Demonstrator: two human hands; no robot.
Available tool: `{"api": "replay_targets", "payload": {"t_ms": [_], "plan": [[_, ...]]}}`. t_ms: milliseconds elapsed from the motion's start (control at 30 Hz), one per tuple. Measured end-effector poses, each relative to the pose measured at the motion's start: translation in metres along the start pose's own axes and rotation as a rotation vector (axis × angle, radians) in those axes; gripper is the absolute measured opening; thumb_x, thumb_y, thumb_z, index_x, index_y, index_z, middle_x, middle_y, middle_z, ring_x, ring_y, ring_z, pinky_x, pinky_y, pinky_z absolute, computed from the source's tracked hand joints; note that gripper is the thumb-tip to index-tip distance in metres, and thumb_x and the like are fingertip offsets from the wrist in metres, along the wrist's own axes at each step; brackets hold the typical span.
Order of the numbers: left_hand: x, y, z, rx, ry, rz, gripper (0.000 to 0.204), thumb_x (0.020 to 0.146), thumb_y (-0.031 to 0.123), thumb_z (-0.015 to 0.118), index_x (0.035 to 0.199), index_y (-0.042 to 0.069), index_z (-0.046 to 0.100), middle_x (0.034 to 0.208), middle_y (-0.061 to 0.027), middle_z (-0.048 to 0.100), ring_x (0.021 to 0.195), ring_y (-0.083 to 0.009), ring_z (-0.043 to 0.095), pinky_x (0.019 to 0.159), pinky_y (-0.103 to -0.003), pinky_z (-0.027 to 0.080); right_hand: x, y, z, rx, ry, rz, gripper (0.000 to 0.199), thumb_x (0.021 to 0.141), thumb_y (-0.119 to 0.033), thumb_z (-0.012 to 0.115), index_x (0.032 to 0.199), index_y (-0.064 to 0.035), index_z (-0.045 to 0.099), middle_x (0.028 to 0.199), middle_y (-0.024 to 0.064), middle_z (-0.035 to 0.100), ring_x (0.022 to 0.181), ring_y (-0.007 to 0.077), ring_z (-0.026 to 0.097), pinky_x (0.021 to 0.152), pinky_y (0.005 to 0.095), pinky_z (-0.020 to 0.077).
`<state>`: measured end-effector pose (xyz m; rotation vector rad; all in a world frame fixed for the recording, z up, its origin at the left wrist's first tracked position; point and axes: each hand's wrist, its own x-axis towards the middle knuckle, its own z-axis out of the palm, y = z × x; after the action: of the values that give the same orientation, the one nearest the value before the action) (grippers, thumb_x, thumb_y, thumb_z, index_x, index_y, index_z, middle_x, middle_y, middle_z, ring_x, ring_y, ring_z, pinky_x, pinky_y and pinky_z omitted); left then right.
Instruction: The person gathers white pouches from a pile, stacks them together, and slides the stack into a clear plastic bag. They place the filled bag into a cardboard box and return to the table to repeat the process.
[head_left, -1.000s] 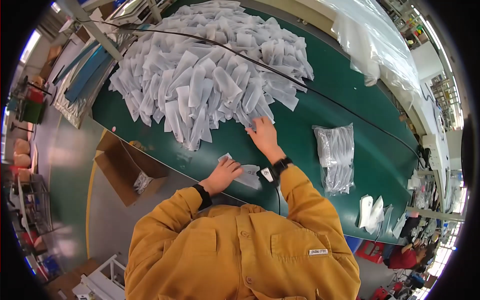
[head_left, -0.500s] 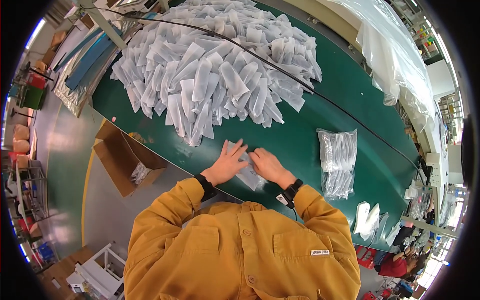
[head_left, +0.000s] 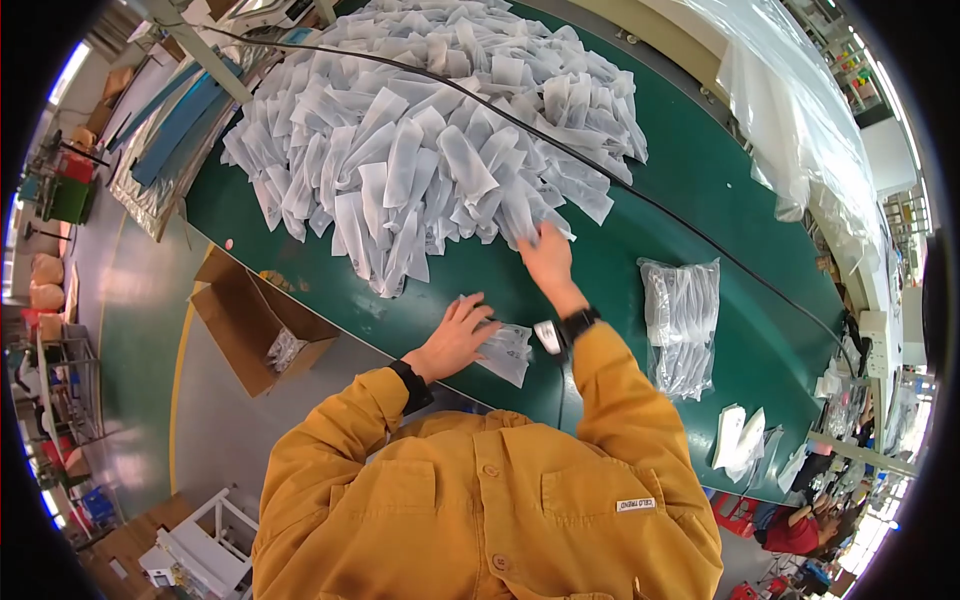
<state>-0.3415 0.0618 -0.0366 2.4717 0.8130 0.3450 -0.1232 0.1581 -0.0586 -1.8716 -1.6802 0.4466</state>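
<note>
Near the centre of the frame, a little below the middle, the left hand (head_left: 458,338) lies flat with its fingers spread, pressing on a small translucent white pouch (head_left: 505,352) that rests on the green table (head_left: 700,190) close to its near edge. The pouch is a soft, frosted plastic sleeve, roughly rectangular, slightly crumpled and glossy where light catches it, with something pale and indistinct inside. Just to its right lies a small white object (head_left: 547,336) that is too small to make out. The right hand (head_left: 546,255) reaches up toward the middle of the frame, its fingers closed on the lower edge of a large heap of pouches (head_left: 420,140); whether it pinches one pouch or several cannot be told. The heap fills the upper centre and upper left of the table, made of many long, narrow pieces of the same milky film, lying fanned and overlapping in every direction. A black cable (head_left: 640,195) arcs across the heap and the table toward the right. At the right of centre lies a clear bag of packed pouches (head_left: 682,325), well apart from both hands. An open cardboard box (head_left: 262,330) sits on the floor at the left, below the table edge.
</note>
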Motion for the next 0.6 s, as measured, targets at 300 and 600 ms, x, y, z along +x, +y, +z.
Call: {"api": "replay_targets", "payload": {"t_ms": [300,600], "plan": [[0.002,-0.010,-0.009,-0.016,-0.038,0.054,0.064,0.062,0.021,0.082,0.120,0.013,0.056,0.133,-0.0153,0.040,0.129,-0.0380,0.032,0.110,-0.054,0.024,-0.078,-0.008,-0.035,0.243,-0.349,-0.296,0.021,0.077,-0.015,0.071,0.088,-0.0030,0.059,0.086,0.0128,0.058,0.076,0.0339,0.059,0.066,0.0415,0.0485],[0.007,-0.012,0.014,-0.158,-0.047,0.100,0.070,0.062,0.024,0.083,0.123,0.012,0.052,0.130,-0.0163,0.041,0.128,-0.0371,0.034,0.110,-0.053,0.025,0.003,-0.004,0.011,-0.318,0.065,-0.229,0.027,0.073,-0.021,0.076,0.089,-0.0045,0.061,0.091,0.0118,0.059,0.090,0.0315,0.059,0.072,0.0432,0.0492]]}}
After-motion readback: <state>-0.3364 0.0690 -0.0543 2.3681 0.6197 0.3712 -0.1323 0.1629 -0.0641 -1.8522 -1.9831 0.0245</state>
